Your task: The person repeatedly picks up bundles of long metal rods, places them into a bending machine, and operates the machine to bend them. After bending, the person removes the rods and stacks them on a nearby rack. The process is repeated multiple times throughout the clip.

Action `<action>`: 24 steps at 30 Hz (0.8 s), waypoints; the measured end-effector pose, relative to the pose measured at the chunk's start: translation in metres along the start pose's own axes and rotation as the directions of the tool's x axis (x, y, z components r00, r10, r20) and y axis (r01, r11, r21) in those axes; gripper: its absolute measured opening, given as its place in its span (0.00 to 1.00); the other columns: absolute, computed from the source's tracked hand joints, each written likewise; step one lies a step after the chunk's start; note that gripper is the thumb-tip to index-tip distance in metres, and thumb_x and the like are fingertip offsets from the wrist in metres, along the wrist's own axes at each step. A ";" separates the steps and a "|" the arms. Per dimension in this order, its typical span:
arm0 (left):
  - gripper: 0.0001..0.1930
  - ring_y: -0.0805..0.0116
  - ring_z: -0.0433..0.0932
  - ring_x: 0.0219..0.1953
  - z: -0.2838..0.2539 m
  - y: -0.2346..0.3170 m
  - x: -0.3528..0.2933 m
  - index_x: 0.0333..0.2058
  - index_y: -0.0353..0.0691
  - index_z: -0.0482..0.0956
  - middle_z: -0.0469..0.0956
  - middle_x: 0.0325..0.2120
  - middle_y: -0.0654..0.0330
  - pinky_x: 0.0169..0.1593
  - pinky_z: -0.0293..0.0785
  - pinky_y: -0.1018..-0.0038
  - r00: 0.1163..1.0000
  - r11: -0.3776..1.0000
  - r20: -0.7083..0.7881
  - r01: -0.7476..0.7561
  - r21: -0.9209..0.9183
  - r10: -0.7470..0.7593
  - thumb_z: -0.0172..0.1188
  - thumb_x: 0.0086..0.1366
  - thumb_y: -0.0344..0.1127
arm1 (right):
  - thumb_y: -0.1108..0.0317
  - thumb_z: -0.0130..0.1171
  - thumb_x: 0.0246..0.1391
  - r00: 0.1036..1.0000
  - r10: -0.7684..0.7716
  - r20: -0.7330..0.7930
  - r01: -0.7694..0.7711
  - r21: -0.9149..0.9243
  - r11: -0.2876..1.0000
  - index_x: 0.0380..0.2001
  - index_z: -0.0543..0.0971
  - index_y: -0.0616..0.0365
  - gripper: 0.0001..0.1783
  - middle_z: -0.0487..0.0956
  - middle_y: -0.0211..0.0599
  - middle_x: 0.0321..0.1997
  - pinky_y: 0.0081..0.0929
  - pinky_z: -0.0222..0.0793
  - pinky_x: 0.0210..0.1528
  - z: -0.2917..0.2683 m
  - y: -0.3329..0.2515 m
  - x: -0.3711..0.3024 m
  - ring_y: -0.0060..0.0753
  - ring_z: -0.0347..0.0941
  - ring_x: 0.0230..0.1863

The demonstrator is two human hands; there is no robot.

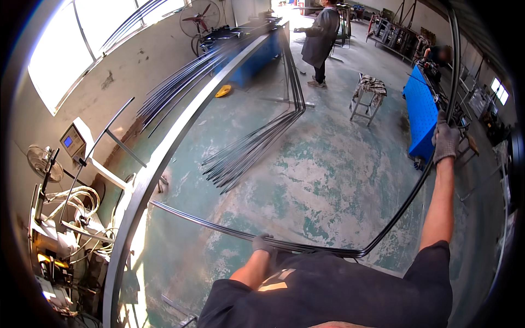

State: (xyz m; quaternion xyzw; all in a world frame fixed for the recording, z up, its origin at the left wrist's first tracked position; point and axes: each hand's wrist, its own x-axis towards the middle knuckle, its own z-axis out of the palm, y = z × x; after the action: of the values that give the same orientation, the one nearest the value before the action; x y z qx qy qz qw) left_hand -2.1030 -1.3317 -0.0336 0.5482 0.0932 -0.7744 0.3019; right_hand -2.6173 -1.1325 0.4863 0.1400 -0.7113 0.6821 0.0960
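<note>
A worker in a dark T-shirt [339, 292] grips a bundle of bent rods [358, 253] in both gloved hands on a workshop floor [306, 180]. The left hand [263, 242], close to the body, is closed over the rods, its fingertips partly hidden; the right hand [445, 139], arm stretched out ahead and to the side, is wrapped around their other leg. The bundle runs from beyond the left hand, across the worker's front, turns at a bend between the hands and continues past the right hand.

To the left of the left hand, a long grey beam [175, 134] sweeps forward, with a control box [73, 141], a fan [46, 163] and a tangle of cables [82, 199] on its far side. Ahead of the left hand, more bent rods [298, 93] fan out over the floor, with straight rods [180, 90] farther ahead to the left. Between the hands and well ahead stands a stool [367, 104] topped with a cloth [373, 85]. A blue bench [418, 115] sits just ahead of the right hand. A co-worker in a dark coat [321, 41] stands well ahead of both hands.
</note>
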 end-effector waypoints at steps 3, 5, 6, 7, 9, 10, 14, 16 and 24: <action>0.09 0.55 0.77 0.38 0.027 0.044 0.032 0.34 0.33 0.77 0.80 0.34 0.51 0.50 0.75 0.57 0.985 0.990 0.118 -0.135 0.041 0.129 0.49 0.68 0.31 | 0.47 0.71 0.59 0.994 -0.023 0.108 0.016 0.057 0.998 0.23 0.71 0.48 0.24 0.66 0.20 0.14 0.24 0.52 0.12 0.110 0.001 0.031 0.18 0.58 0.10; 0.10 0.55 0.78 0.40 0.047 0.072 0.065 0.36 0.35 0.77 0.81 0.35 0.51 0.51 0.74 0.59 0.982 0.985 0.107 -0.145 -0.093 0.155 0.49 0.69 0.33 | 0.47 0.71 0.59 0.979 -0.030 0.200 0.007 0.114 0.993 0.23 0.73 0.49 0.24 0.67 0.20 0.15 0.25 0.54 0.14 0.187 -0.007 0.052 0.19 0.61 0.11; 0.10 0.55 0.78 0.39 0.062 0.081 0.079 0.36 0.36 0.77 0.80 0.34 0.52 0.52 0.74 0.59 0.987 0.982 0.087 -0.123 -0.142 0.136 0.49 0.70 0.33 | 0.46 0.71 0.60 0.981 -0.075 0.181 0.060 0.082 0.995 0.23 0.73 0.49 0.24 0.67 0.20 0.14 0.25 0.53 0.13 0.221 0.000 0.067 0.19 0.60 0.11; 0.10 0.56 0.78 0.39 0.077 0.088 0.090 0.36 0.36 0.77 0.80 0.33 0.53 0.52 0.73 0.58 0.990 0.976 0.070 -0.104 -0.193 0.120 0.48 0.70 0.34 | 0.45 0.71 0.60 0.979 -0.122 0.166 0.114 0.054 0.992 0.22 0.72 0.49 0.25 0.67 0.20 0.14 0.25 0.53 0.13 0.259 0.012 0.085 0.19 0.60 0.11; 0.10 0.55 0.76 0.36 0.110 0.096 0.100 0.35 0.39 0.73 0.77 0.30 0.55 0.51 0.73 0.54 0.991 0.944 -0.030 -0.132 -0.303 0.129 0.48 0.72 0.37 | 0.45 0.71 0.60 0.965 -0.177 0.193 0.172 0.044 0.984 0.22 0.73 0.49 0.25 0.67 0.20 0.14 0.25 0.53 0.13 0.331 0.030 0.109 0.19 0.59 0.10; 0.09 0.55 0.76 0.33 0.125 0.102 0.101 0.34 0.40 0.72 0.76 0.27 0.56 0.48 0.74 0.54 0.988 0.937 -0.072 -0.156 -0.313 0.140 0.48 0.72 0.37 | 0.45 0.71 0.60 0.955 -0.183 0.232 0.173 0.065 0.983 0.23 0.73 0.50 0.25 0.67 0.20 0.14 0.25 0.53 0.13 0.367 0.035 0.115 0.19 0.60 0.10; 0.08 0.55 0.76 0.39 0.188 0.130 0.130 0.41 0.42 0.72 0.78 0.39 0.55 0.50 0.73 0.50 0.987 0.900 -0.108 -0.155 -0.407 0.121 0.49 0.72 0.38 | 0.44 0.71 0.58 0.920 -0.155 0.360 0.172 -0.017 0.985 0.36 0.85 0.59 0.25 0.78 0.24 0.22 0.28 0.64 0.29 0.514 0.086 0.175 0.20 0.67 0.24; 0.11 0.54 0.75 0.49 0.219 0.143 0.147 0.46 0.42 0.74 0.77 0.51 0.56 0.57 0.72 0.50 0.981 0.866 -0.157 -0.174 -0.469 0.112 0.50 0.72 0.40 | 0.44 0.71 0.58 0.873 -0.030 0.486 -0.014 0.086 0.996 0.36 0.86 0.59 0.25 0.80 0.26 0.24 0.30 0.67 0.33 0.603 0.100 0.185 0.22 0.71 0.26; 0.16 0.48 0.82 0.45 0.405 0.172 0.123 0.56 0.35 0.72 0.81 0.45 0.48 0.52 0.80 0.54 0.886 0.895 0.131 -0.438 -0.079 0.445 0.53 0.73 0.32 | 0.45 0.68 0.54 0.893 0.040 0.448 0.171 -0.421 0.891 0.40 0.86 0.56 0.24 0.86 0.53 0.43 0.48 0.76 0.51 0.898 0.293 0.248 0.59 0.81 0.50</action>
State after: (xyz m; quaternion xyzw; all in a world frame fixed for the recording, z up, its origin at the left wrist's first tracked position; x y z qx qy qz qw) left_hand -2.3530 -1.7071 0.0416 0.4898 -0.0381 -0.7209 0.4888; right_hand -2.8992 -2.0364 0.2455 0.2906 -0.8469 0.4450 -0.0158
